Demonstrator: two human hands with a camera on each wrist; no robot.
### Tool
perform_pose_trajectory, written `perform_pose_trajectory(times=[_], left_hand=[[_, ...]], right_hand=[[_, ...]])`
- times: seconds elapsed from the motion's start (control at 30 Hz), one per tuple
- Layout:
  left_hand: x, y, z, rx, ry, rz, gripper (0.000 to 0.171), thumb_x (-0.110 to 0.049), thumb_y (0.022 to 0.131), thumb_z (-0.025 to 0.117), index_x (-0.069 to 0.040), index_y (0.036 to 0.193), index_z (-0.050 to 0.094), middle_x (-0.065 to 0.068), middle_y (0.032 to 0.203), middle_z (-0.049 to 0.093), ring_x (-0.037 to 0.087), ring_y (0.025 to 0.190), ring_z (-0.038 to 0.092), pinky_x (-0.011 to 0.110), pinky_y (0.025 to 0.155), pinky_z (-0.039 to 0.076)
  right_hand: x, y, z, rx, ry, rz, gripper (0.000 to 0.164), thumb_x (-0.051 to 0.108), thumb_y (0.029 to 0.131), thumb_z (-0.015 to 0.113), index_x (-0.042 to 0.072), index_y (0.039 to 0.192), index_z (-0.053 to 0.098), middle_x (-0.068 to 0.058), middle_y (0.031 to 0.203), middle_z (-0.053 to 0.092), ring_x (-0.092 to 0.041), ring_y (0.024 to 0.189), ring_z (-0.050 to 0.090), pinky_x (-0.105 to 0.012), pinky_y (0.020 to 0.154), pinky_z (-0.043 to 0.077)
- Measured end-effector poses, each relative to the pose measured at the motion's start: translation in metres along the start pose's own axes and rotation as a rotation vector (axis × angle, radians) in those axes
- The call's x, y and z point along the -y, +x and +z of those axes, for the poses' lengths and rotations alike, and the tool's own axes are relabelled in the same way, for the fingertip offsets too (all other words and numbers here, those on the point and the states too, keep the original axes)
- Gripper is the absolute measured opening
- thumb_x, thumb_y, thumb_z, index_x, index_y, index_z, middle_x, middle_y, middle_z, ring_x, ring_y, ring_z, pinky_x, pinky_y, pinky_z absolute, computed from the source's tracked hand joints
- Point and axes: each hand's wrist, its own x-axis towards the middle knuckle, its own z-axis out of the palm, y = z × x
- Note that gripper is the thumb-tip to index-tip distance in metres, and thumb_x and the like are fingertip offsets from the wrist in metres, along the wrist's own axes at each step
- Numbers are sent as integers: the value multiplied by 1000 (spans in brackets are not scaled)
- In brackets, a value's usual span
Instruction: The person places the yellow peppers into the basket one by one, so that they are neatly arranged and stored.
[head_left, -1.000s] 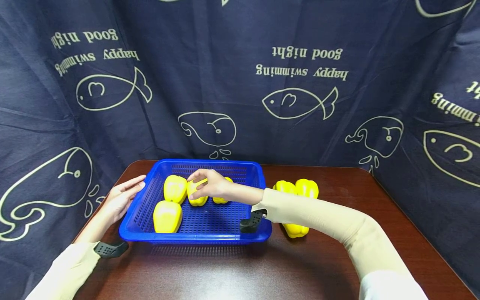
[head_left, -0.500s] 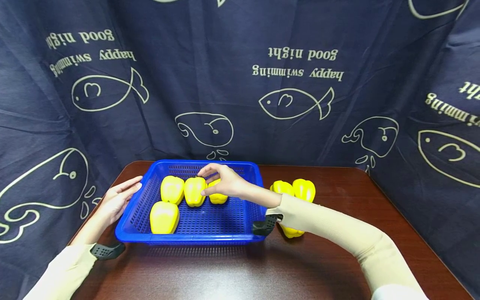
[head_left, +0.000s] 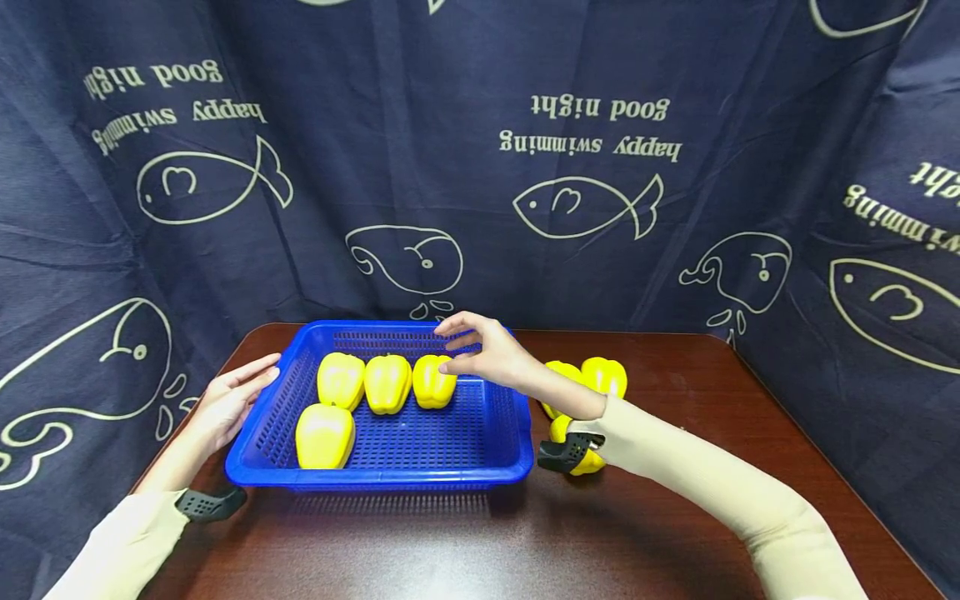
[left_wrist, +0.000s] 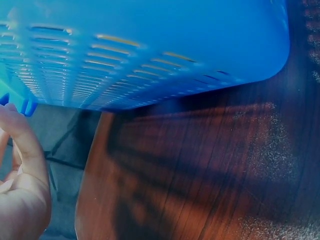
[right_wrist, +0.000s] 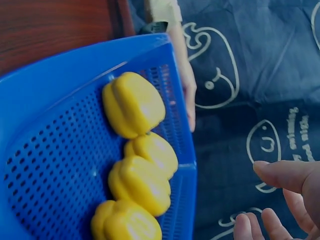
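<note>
While I watch from afar through the head view, a dark blue curtain hangs at 12 o'clock behind the brown table. Toward 9 o'clock on the tabletop I see a blue basket with slotted walls.

I find the right hand above the basket's 2 o'clock corner, thumb and fingers standing well apart, with nothing in its grasp. The left hand lies against the basket's 9 o'clock side, fingers fairly straight along the rim, holding no loose thing that I can see.

Four yellow peppers sit inside: the first pepper at 10 o'clock, the middle pepper near 12, the end pepper at 2, and the front pepper at 8. From the right hand, clearly the nearer one, the end pepper lies toward 8 o'clock, its slightly longer axis running roughly 12 to 6. My right wrist view shows the thumb apart from it.

Outside, loose peppers lie toward 4 o'clock from that hand; one is partly hidden by the wrist band.
</note>
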Motion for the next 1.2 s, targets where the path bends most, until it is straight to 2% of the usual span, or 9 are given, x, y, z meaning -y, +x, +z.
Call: perform_pose_trajectory(times=[0.17, 0.47, 0.6, 0.8, 0.93, 1.07, 1.2], left_hand=[[0, 1, -1, 25, -5, 1, 28, -12, 97, 55, -32, 108, 70, -15, 97, 71, 7, 82, 70, 23, 68, 57], [0, 1, -2, 12, 11, -6, 28, -12, 98, 55, -33, 108, 70, -16, 97, 71, 6, 82, 69, 22, 69, 57], [1, 1, -1, 18, 9, -8, 29, -12, 98, 54, -34, 107, 70, -16, 98, 71, 6, 82, 69, 22, 69, 57], [2, 1, -1, 27, 5, -7, 30, -12, 99, 53, -34, 110, 69, -16, 98, 71, 6, 83, 69, 22, 69, 57], [3, 1, -2, 29, 4, 0, 31, -11, 99, 52, -33, 112, 69, -16, 99, 70, 5, 84, 68, 22, 69, 56], [3, 1, -2, 40, -11, 4, 32, -10, 99, 51, -33, 112, 69, -15, 100, 71, 5, 84, 68, 22, 69, 56], [3, 2, -3, 53, -20, 4, 32, -9, 100, 50, -33, 111, 69, -15, 100, 71, 5, 85, 68, 22, 69, 56]], right_hand=[[-5, -8, -18, -60, 22, 2, 46, 1, 80, 74, 1, 122, 55, -17, 128, 57, -33, 114, 60, -39, 91, 54], [-21, -32, -43, -150, 27, 16, 42, 1, 82, 73, 2, 121, 56, -17, 126, 57, -35, 113, 59, -42, 93, 54], [-30, -44, -52, -186, 52, 25, 40, 3, 83, 72, 2, 119, 57, -17, 124, 58, -36, 113, 58, -38, 93, 54], [-44, -58, -68, -228, 123, 14, 42, 0, 83, 71, -2, 122, 54, -20, 127, 56, -36, 113, 58, -27, 85, 56], [-53, -68, -78, -259, 109, 36, 43, -2, 83, 70, -3, 123, 53, -20, 125, 56, -29, 110, 60, -24, 83, 55], [-65, -79, -86, -296, 55, 67, 43, 1, 83, 71, -2, 122, 54, -19, 124, 57, -14, 103, 62, -21, 82, 54], [-78, -90, -92, -336, 31, 87, 44, 3, 83, 71, -3, 123, 54, -18, 122, 59, -6, 98, 62, -18, 83, 52]])
